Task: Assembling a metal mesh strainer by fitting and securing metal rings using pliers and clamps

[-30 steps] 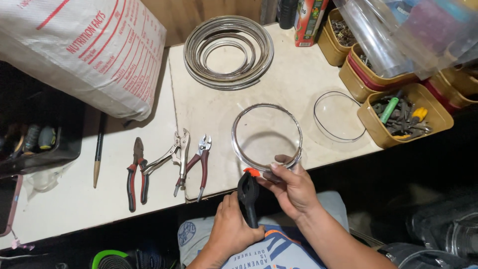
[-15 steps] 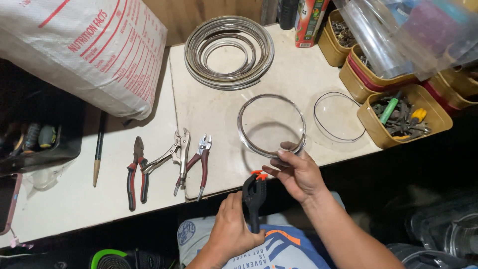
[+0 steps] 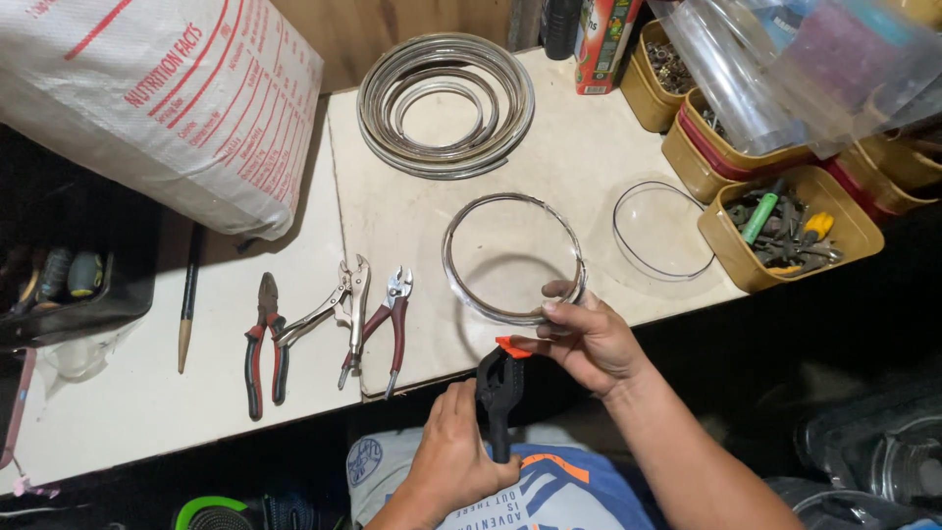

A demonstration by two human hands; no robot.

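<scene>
Two of your hands work at the near edge of the table (image 3: 589, 128). Your left hand (image 3: 453, 453) closes around the black spring clamp (image 3: 496, 393), hiding its lower handles; its long axis runs near to far, orange tip pointing far toward the metal ring (image 3: 461, 285). Your right hand (image 3: 587, 339) pinches the ring's near rim, fingers covering that stretch. The ring lies flat, right of the pliers (image 3: 265, 344).

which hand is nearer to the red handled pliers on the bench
Left. The left hand grips the black clamp just below and right of the red-handled pliers; the right hand is farther right, holding the metal ring.
</scene>
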